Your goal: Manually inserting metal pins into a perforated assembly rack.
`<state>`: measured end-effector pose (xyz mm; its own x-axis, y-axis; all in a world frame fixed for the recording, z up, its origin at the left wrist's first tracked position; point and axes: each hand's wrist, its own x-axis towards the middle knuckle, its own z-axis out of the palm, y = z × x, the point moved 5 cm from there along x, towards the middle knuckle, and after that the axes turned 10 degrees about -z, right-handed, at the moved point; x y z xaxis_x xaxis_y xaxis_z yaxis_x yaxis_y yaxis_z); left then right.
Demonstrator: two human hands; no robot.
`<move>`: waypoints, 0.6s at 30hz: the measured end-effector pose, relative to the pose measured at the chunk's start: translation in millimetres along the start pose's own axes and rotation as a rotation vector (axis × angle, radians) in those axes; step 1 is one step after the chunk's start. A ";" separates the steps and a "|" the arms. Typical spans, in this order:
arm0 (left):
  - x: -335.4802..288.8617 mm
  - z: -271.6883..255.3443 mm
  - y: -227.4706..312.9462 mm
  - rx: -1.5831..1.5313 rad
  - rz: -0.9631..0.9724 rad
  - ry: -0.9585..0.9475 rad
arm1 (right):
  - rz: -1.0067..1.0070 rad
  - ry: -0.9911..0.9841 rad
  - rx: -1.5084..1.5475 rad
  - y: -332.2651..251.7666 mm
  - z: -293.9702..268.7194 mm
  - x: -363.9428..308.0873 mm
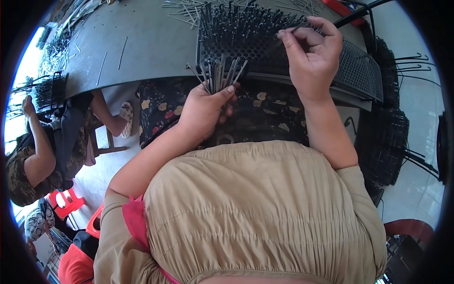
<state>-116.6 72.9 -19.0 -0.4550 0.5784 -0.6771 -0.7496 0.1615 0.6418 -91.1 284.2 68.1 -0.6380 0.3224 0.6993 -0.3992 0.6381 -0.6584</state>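
My left hand (201,106) is closed around a bundle of thin metal rods (218,75), whose upper ends fan out above the thumb. Further forward, my right hand (314,54) pinches a thin dark rod (297,28) between thumb and fingertips. It is over the right part of a dark metal rack (222,52) with a honeycomb of holes. Many dark rods (236,23) stand upright in the rack, packed close together with small knobbed tops. The rack rests on the grey table, in front of both hands.
Loose rods (184,12) lie behind the rack, and two more rods (123,53) on the grey tabletop (146,33). Another perforated rack (362,71) is at the right. Dark racks (385,146) with hooks stand beside me. At left, another person (42,146) sits at work.
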 end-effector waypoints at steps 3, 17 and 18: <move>3.2 1.5 1.0 0.038 0.015 -0.001 | -0.308 0.045 -0.008 -5.8 9.8 0.7; -0.7 -1.4 6.0 0.016 0.061 0.027 | -0.342 -0.032 -0.273 -36.2 21.7 15.6; -2.3 -1.0 6.0 0.009 0.058 0.032 | -0.398 -0.047 -0.331 -38.2 20.3 17.0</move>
<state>-120.5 71.7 -14.0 -0.5129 0.5608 -0.6500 -0.7173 0.1361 0.6834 -100.1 251.1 99.5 -0.5112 -0.0176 0.8593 -0.3922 0.8944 -0.2150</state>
